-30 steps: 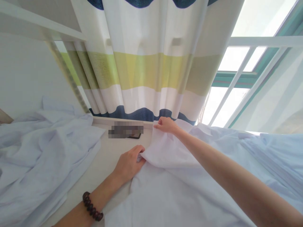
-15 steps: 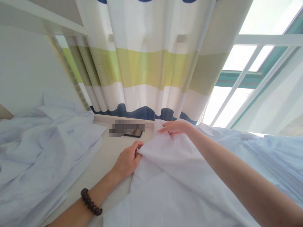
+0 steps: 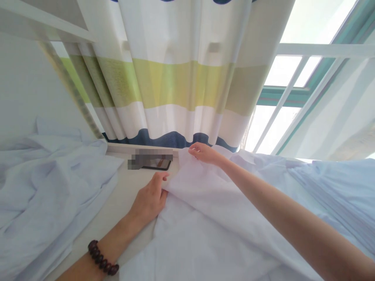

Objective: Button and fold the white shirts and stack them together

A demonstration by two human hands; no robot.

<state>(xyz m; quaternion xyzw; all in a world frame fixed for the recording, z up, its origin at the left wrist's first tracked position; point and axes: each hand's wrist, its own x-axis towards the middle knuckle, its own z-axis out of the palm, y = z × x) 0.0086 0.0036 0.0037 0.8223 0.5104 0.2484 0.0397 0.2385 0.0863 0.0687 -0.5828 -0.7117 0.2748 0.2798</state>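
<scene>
A thin white cloth (image 3: pixel 199 226) is spread in front of me; whether it is a garment or a sheet I cannot tell. At its left edge is my left hand (image 3: pixel 150 197), a dark beaded bracelet (image 3: pixel 102 259) on the wrist. Its fingers are curled and closed on the cloth's edge, partly hidden by the hand itself. Farther forward, my right hand (image 3: pixel 205 153) pinches the cloth near its far corner, thumb and fingertips together. Beyond my left hand lies a dark flat device like a phone (image 3: pixel 164 164), partly pixelated.
Crumpled white fabric (image 3: pixel 58 183) is heaped on the left, and folded bluish-white fabric (image 3: pixel 345 195) lies at right. A striped curtain (image 3: pixel 175 86) hangs behind the pale surface (image 3: pixel 117 207). White rails (image 3: pixel 322 50) cross the bright window at upper right.
The whole view has shifted, so most things appear farther left. My right hand has moved slightly toward the cloth's far edge. Both hands stay at the cloth.
</scene>
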